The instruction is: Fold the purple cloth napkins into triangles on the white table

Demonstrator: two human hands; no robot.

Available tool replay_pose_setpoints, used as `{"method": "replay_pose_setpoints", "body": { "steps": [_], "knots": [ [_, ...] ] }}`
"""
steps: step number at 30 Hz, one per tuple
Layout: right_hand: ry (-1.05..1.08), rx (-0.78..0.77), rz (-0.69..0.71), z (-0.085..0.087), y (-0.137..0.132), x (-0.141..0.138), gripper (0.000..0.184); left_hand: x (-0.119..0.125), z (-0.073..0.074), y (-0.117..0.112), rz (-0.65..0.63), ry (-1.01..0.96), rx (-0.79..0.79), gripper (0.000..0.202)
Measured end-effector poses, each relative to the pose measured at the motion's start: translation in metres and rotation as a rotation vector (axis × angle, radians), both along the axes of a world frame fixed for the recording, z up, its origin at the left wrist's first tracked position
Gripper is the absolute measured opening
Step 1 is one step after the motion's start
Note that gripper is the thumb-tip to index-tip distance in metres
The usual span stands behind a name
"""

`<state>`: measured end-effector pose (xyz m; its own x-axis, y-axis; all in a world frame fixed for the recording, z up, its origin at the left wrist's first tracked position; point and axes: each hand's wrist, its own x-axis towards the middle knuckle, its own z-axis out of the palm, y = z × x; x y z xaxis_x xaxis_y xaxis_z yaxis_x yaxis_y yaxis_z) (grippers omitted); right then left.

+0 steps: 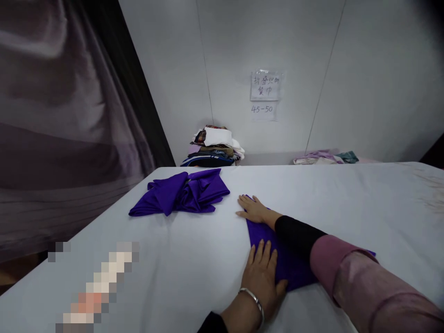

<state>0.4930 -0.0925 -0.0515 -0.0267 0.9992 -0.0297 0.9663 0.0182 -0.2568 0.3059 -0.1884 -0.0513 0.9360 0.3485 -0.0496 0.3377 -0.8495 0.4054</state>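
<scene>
I'm looking down at a long table (pixel 166 263) under a pale sheet, set against a grey panelled wall. A dark curtain (pixel 69 115) hangs at nine to ten o'clock. On the wall at twelve o'clock are a handwritten paper sign (pixel 265 85) and, just below it, a smaller slip (pixel 263 111) that reads 45-50.

The folded purple cloth (pixel 289 266) lies on the sheet at about five o'clock in my view, narrowing to a point at its far end. My left hand (pixel 262 275) rests flat on its near left edge. The fingers are straight and close together, the thumb is out to the side, and they grip nothing. A silver bangle (pixel 255 300) sits on that wrist. My right hand (pixel 255 210) lies palm down at the cloth's far tip. Its fingers are stretched out and slightly fanned, pressing rather than holding. That arm crosses over the cloth from four o'clock in a pink sleeve (pixel 364 286) over a black cuff.

A second purple cloth (pixel 180 194) lies loosely bunched at eleven o'clock, well apart from both hands. Behind it, against the wall, is a stack of mixed clothes (pixel 215 148), and a lower heap of clothes (pixel 324 157) sits at one o'clock.
</scene>
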Motion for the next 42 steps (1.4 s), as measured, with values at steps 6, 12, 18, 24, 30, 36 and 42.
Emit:
{"method": "replay_pose_setpoints", "body": {
  "steps": [6,12,18,24,30,36,42],
  "knots": [
    [0.012,-0.009,-0.133,-0.001,0.036,0.014,0.073,-0.001,-0.001,0.001,-0.006,-0.022,-0.024,0.068],
    [0.062,-0.004,-0.235,0.017,0.022,0.019,0.071,-0.002,0.002,0.001,-0.005,0.000,0.026,0.069],
    [0.094,-0.008,0.010,0.015,-0.083,-0.004,0.075,0.001,-0.003,0.000,-0.004,-0.029,0.112,0.067],
    [0.078,-0.040,0.065,0.005,-0.120,-0.004,0.071,0.003,-0.007,-0.001,-0.005,-0.037,0.195,0.065],
    [0.009,-0.014,-0.031,0.002,-0.100,0.031,0.072,0.002,-0.008,0.002,-0.019,-0.015,0.225,0.065],
    [0.000,-0.149,-0.134,0.025,-0.092,0.049,0.077,0.002,-0.010,0.002,-0.014,-0.021,0.217,0.065],
    [0.043,-0.044,0.181,0.034,-0.058,-0.002,0.080,0.002,-0.010,0.001,-0.003,-0.008,0.174,0.067]
  ]
}}
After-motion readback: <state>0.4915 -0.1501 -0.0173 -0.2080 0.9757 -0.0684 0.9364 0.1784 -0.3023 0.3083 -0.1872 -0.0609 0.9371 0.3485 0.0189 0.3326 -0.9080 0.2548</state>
